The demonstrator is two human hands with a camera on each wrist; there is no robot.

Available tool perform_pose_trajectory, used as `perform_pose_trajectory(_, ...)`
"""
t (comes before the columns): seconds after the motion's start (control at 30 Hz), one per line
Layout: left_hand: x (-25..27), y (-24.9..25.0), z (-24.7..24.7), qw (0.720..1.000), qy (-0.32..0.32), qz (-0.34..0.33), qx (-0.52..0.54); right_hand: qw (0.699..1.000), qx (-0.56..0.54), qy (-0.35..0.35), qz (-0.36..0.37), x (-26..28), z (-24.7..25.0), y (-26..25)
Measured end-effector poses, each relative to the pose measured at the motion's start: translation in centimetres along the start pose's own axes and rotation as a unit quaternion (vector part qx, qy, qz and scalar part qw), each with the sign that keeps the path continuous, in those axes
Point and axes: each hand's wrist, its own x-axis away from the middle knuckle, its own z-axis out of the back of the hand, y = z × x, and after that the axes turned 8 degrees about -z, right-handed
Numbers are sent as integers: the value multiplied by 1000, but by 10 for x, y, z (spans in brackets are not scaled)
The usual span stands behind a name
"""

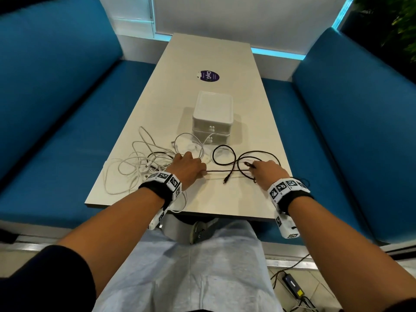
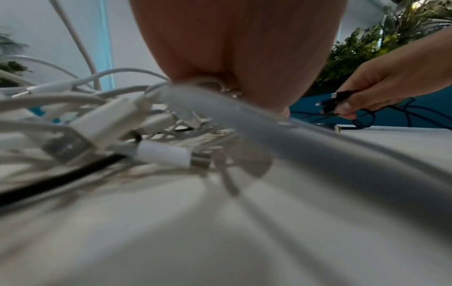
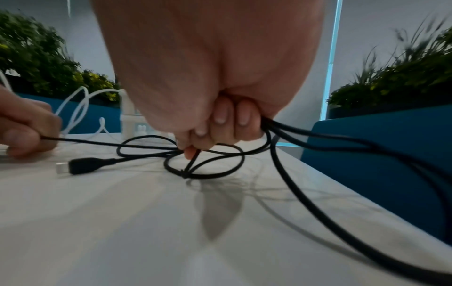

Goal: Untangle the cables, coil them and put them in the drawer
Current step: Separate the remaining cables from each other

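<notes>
Bare worktop [image 1: 209, 55] lies open at 12 o'clock beyond the drawer box [image 1: 212, 113]. White cables [image 1: 139, 158] clutter 9 o'clock; black cable [image 1: 225, 154] loops block 3 o'clock. Between them, a strip in front of the box is crossed by white loops.

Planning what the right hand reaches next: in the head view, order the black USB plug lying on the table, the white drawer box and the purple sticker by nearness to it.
From the right hand:
1. Black USB plug, just to its left.
2. White drawer box, beyond, mid-table.
3. Purple sticker, far end.
</notes>
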Motion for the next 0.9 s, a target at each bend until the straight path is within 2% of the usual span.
perform_pose_trajectory(0.17,-5,16,-2,1000,0,-7,-18,996,-47,68,-35,3,1,-14)
perform_pose_trajectory(0.23,-6,20,-4,1000,6,-10,-22,992,-57,112,3,5,1,-25)
perform_pose_trajectory(0.3,-8,21,-4,1000,9,-8,-12,988,-64,126,55,10,0,-39)
perform_pose_trajectory(0.47,-17,27,-5,997,31,6,69,986,-111,21,124,18,-12,-67)
perform_pose_trajectory(0.63,-16,23,-7,996,18,6,90,976,-162,-47,134,13,-15,-65)
perform_pose_trajectory(0.73,-19,23,-6,997,15,-3,78,979,-146,-49,130,11,-15,-60)
perform_pose_trajectory(0.8,-21,22,-5,998,7,-8,68,987,-102,-24,124,10,-17,-55)
perform_pose_trajectory(0.9,-18,12,-5,998,3,8,54,997,-44,6,68,4,-13,-27)
